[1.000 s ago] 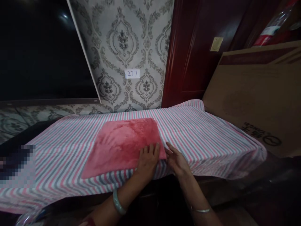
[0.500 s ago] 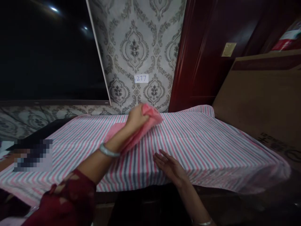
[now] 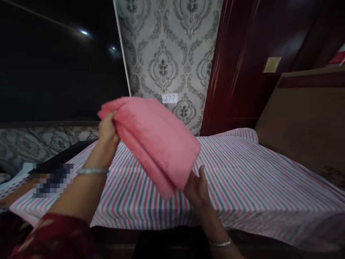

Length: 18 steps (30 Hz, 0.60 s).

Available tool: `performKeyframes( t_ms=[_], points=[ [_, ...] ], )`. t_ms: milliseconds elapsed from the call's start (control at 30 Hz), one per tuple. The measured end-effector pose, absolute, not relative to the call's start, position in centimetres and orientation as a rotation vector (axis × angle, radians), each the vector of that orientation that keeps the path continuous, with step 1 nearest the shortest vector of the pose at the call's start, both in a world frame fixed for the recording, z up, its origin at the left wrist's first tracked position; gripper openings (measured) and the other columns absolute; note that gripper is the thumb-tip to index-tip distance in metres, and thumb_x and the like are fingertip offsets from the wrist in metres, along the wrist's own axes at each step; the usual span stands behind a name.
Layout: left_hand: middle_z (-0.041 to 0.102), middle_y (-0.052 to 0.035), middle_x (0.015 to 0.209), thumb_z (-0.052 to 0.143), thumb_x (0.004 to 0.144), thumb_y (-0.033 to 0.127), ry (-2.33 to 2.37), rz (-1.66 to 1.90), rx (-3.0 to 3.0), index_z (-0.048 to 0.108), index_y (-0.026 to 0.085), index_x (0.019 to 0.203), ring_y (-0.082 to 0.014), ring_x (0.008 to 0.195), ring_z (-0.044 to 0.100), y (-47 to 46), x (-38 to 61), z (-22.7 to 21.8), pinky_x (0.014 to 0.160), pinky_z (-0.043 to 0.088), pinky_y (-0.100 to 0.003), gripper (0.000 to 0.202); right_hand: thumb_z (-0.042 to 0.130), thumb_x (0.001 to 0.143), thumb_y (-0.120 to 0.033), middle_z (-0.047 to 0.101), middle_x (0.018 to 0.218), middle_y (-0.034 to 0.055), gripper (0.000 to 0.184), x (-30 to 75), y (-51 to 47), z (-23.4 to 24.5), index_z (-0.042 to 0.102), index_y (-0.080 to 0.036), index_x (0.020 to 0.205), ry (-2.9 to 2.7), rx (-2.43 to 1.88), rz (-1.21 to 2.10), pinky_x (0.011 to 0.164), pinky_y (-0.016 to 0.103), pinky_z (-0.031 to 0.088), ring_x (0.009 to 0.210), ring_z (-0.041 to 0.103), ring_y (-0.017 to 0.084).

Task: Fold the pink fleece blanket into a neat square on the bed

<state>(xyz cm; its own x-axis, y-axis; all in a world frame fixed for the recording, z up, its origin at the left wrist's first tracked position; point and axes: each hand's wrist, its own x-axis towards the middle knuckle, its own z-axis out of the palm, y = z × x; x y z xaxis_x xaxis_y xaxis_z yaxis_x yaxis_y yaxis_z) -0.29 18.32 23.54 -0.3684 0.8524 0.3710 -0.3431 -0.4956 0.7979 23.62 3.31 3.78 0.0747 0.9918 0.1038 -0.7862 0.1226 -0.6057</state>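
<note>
A folded pink towel [image 3: 159,133] hangs in the air above the striped cloth. My left hand [image 3: 108,130] is closed on its upper left corner, so the towel slopes down to the right. Beneath its lower right end, my right hand [image 3: 198,189] is turned palm up with the thumb spread away. The fingers of that hand are partly hidden behind the towel, which they touch or nearly touch. Below lies the striped cloth [image 3: 226,172], pink, grey and white, spread over the table.
A large dark screen [image 3: 59,64] stands at the back left. To the right is a cardboard box [image 3: 304,122] beside a dark red door [image 3: 242,82]. A paper label reading 277 [image 3: 169,98] is on the patterned wall. Another person's arm [image 3: 21,189] shows at the far left.
My left hand has lifted the pink towel off the striped cloth and moved left, and the towel has unfolded wider. My right hand has come up to the towel's lower end.
</note>
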Motion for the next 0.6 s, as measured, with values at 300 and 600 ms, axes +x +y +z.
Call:
performKeyframes(
  t_ms=[300,600],
  points=[
    [0.072,-0.0015,0.075,0.076,0.062,0.019,1.234,1.238,0.716,0.068,0.019,0.083,-0.0197,0.074,0.068,14.1,-7.3,4.6,0.070,0.056,-0.032,0.023,0.079,0.074,-0.042,0.070,0.126,0.0036,0.048,25.2,2.7,-2.2,0.064,-0.031,0.118,-0.501,-0.729,1.347,0.103,0.050,0.049,0.124,0.061,0.029],
    [0.075,-0.0078,0.080,0.094,0.035,0.026,1.365,1.142,1.097,0.069,0.016,0.074,-0.0277,0.090,0.068,18.8,-9.0,7.5,0.080,0.051,-0.033,0.047,0.080,0.066,-0.032,0.070,0.124,0.0098,0.082,24.2,4.1,0.4,0.048,-0.026,0.142,-0.606,-0.886,1.185,0.097,0.052,0.052,0.112,0.066,0.033]
  ],
)
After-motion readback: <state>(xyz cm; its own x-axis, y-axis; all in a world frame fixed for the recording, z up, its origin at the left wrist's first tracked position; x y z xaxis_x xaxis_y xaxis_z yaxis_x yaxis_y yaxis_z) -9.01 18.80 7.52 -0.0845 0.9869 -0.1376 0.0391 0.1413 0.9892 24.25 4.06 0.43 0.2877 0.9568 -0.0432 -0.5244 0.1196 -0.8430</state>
